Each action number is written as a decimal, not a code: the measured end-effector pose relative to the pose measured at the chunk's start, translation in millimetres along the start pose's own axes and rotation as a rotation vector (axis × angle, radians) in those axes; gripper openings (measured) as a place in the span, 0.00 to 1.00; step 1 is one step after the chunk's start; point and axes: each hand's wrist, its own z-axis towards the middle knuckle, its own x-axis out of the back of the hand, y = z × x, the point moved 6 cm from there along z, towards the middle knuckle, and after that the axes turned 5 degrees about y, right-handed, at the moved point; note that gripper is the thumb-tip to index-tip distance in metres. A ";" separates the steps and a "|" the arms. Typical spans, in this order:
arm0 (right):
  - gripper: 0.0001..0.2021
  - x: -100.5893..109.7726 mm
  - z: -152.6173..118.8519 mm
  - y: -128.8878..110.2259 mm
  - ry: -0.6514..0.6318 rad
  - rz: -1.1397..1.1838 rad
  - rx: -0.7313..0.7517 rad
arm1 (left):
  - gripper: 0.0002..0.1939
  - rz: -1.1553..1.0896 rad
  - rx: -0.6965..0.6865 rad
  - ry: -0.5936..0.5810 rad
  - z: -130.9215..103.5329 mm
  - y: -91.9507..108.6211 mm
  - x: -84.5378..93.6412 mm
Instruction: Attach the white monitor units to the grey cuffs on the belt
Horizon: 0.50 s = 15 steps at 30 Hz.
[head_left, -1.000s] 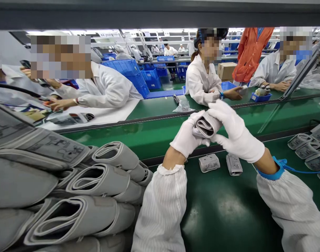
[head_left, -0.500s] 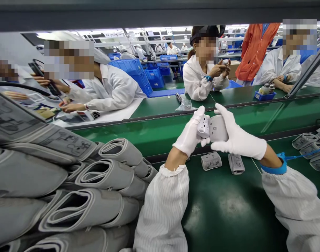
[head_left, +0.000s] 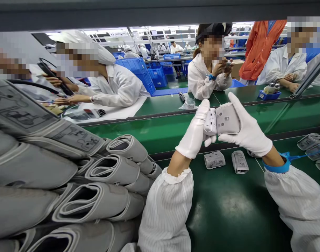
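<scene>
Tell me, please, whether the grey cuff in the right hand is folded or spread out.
Folded, it appears: the grey cuff forms a compact, squarish bundle in the right hand, though its layers are hidden.

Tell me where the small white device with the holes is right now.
In the head view, the white device is right of the picture's centre, in the left hand, close beside the grey cuff that the right hand holds.

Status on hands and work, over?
Left hand holding white device. Right hand holding gray cuff alongside. Other folded cuffs on green worktop nearby.
</scene>
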 end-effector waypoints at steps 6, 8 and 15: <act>0.52 3.7 -2.7 -10.3 -0.043 -0.053 0.041 | 0.36 -0.102 0.155 -0.063 -5.1 2.2 -8.2; 0.48 8.3 -2.1 -15.0 0.006 -0.106 0.082 | 0.35 -0.158 0.162 -0.093 -6.7 3.8 -10.9; 0.43 13.1 -0.8 -31.8 0.071 -0.343 0.226 | 0.34 -0.137 0.140 -0.078 -11.9 7.3 -12.4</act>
